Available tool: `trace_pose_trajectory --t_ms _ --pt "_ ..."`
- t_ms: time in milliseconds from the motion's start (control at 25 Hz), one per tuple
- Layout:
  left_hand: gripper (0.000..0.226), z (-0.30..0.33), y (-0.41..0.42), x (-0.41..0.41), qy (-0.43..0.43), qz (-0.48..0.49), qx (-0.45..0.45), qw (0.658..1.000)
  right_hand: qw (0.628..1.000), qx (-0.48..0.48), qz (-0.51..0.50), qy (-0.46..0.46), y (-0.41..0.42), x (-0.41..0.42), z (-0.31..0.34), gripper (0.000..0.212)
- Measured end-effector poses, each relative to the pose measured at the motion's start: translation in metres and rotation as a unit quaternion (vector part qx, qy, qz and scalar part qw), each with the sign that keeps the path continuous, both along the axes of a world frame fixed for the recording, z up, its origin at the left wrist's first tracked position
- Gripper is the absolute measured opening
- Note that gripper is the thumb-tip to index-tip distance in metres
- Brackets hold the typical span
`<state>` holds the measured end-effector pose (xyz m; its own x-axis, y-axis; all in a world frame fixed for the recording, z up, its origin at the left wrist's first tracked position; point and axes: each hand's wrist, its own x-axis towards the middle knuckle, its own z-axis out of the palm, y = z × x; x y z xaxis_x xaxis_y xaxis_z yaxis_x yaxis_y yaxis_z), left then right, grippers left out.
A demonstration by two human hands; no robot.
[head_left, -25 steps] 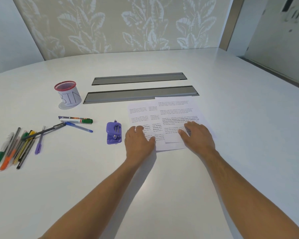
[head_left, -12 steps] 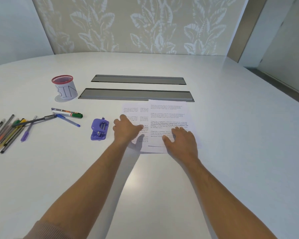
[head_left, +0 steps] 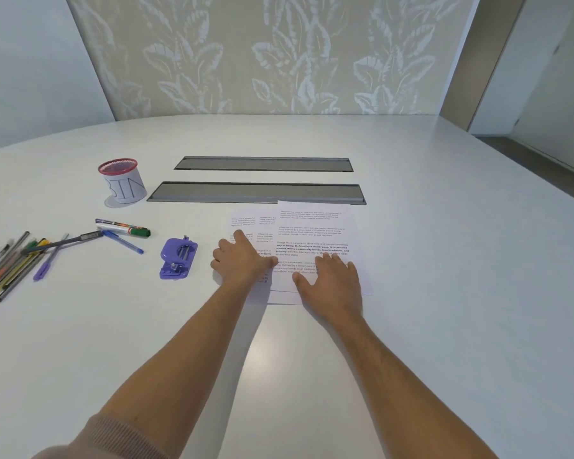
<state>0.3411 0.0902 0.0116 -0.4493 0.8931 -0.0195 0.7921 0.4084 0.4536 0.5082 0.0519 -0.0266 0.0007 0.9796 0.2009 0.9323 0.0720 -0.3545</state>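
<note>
Two printed sheets lie overlapping on the white table (head_left: 444,260). The upper sheet (head_left: 315,226) covers the right part of the lower sheet (head_left: 246,221). My left hand (head_left: 242,260) rests flat on the lower sheet, fingers spread. On the near part of the upper sheet my right hand (head_left: 332,283) presses flat. A purple hole punch (head_left: 178,258) sits just left of my left hand, apart from it.
A red-rimmed cup labelled BIN (head_left: 123,182) stands at the back left. Several pens and markers (head_left: 30,256) lie scattered at the left. Two grey cable slots (head_left: 259,193) run across the table behind the sheets.
The camera view has shifted and tilted. Both hands stay on the sheets; my left hand has slid slightly left along the lower sheet.
</note>
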Motion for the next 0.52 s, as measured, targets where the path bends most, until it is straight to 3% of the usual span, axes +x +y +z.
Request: trace_pose_trajectory --t_ms 360,520 --pt "0.099 0.002 0.008 -0.003 -0.084 -0.003 0.032 0.996 1.000 -0.001 0.002 0.011 -0.001 -0.001 0.001 0.070" --pt "0.097 0.008 0.019 -0.017 -0.277 0.005 0.049 0.960 1.000 0.001 -0.001 0.016 -0.001 -0.001 0.001 0.070"
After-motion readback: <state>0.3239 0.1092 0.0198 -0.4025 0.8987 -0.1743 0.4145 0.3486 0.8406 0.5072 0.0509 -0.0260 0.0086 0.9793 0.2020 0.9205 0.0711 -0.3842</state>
